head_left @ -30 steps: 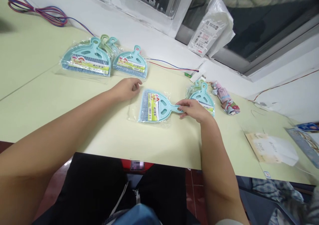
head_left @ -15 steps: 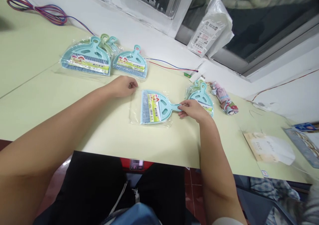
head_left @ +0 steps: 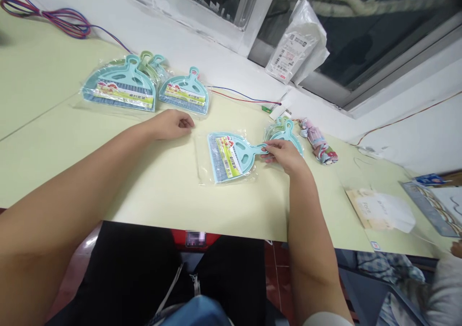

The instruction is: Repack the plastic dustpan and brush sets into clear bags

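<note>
My right hand point(head_left: 283, 155) pinches the handle of a light-blue dustpan point(head_left: 247, 161) in a clear bag. A small brush with grey-blue bristles lies across its pan, under a printed label. The pan points left and is slightly tilted, over the table. My left hand point(head_left: 176, 124) rests on the table to the left, fingers loosely curled and nothing in them. Just beyond it lies another bagged blue dustpan set point(head_left: 184, 94). Farther left is a pile of bagged blue and green dustpan sets point(head_left: 121, 88). More sets point(head_left: 287, 132) lie behind my right hand, partly hidden.
A rolled patterned cloth bundle point(head_left: 319, 143) lies right of the sets. Coiled cables point(head_left: 65, 22) run along the wall. A white package point(head_left: 298, 44) stands on the window ledge. A paper packet point(head_left: 378, 208) lies on the table point(head_left: 224, 210). At the right edge is another person's sleeve point(head_left: 447, 282).
The dustpan in my right hand has shifted slightly right and turned a little. My left hand stays almost in place. The whole view has drifted slightly.
</note>
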Motion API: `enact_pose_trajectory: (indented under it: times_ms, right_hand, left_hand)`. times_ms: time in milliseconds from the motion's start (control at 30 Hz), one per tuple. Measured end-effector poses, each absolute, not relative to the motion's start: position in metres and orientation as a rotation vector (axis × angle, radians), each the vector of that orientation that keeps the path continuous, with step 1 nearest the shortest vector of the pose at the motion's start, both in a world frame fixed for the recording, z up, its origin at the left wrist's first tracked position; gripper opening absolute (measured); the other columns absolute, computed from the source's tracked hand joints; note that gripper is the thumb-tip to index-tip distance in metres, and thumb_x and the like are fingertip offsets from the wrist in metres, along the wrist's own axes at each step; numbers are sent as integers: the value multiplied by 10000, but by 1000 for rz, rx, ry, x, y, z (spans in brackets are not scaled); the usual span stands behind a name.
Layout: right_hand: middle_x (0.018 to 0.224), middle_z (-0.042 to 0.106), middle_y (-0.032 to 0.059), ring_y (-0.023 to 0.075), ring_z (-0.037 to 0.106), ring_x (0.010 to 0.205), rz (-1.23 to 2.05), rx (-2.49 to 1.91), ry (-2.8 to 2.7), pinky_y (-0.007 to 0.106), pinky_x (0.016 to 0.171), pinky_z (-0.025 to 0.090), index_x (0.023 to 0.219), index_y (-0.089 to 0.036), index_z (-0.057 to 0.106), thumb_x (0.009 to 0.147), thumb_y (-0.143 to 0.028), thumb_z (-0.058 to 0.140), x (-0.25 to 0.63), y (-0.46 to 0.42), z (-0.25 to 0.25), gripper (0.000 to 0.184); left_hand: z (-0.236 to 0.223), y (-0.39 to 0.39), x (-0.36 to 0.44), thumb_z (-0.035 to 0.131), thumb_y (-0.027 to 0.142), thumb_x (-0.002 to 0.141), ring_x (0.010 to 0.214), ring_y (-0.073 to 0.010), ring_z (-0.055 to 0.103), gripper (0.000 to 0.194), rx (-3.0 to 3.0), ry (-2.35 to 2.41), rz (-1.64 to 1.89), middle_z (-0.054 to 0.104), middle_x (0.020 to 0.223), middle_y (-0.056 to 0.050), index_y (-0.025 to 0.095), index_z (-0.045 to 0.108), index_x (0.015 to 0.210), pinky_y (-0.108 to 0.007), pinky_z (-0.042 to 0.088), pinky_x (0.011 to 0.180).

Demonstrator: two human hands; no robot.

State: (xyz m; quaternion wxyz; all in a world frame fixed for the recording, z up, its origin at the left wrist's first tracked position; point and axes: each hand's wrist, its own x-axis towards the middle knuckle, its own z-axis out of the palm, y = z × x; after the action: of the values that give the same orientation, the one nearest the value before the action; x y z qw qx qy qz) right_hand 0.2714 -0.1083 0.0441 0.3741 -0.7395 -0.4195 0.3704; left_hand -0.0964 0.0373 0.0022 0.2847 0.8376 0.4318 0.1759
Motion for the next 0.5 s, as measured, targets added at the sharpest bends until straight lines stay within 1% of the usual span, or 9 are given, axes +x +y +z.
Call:
enact_pose_trajectory:
  times_ms: [133,267,400,500]
  right_hand:
    - [938,763,65,139,735,707,966,-1936,-1080,228,598,623,998,-154,725,918,-96,655,288,-116,55,122]
    - [978,772,65,143,747,758,1005,-1998,-1121,200,597,596,1064,-167,751,920,-114,663,314,-122,64,176]
    - [1047,772,85,150,746,789,1003,-2117,-1188,200,604,590,1103,-182,759,914,-150,685,350,-123,75,205]
    - [1057,765,99,143,718,784,980,-2215,-1274,201,614,591,1097,-186,775,912,-166,689,376,-118,89,205]
  left_hand:
    - [1,39,-95,640,420,700,876,-222,689,461,2255,1175,477,759,992,-38,243,760,1108,-298,510,802]
    - [-2,40,-94,655,433,690,845,-219,685,453,2232,1222,480,755,942,-21,268,763,1098,-290,501,777]
    - [-4,41,-94,638,446,707,896,-229,689,460,2246,1215,477,761,992,-25,264,756,1113,-285,497,796]
    - [-4,41,-94,626,447,721,918,-234,691,455,2263,1194,475,763,1021,-31,254,752,1114,-289,495,799]
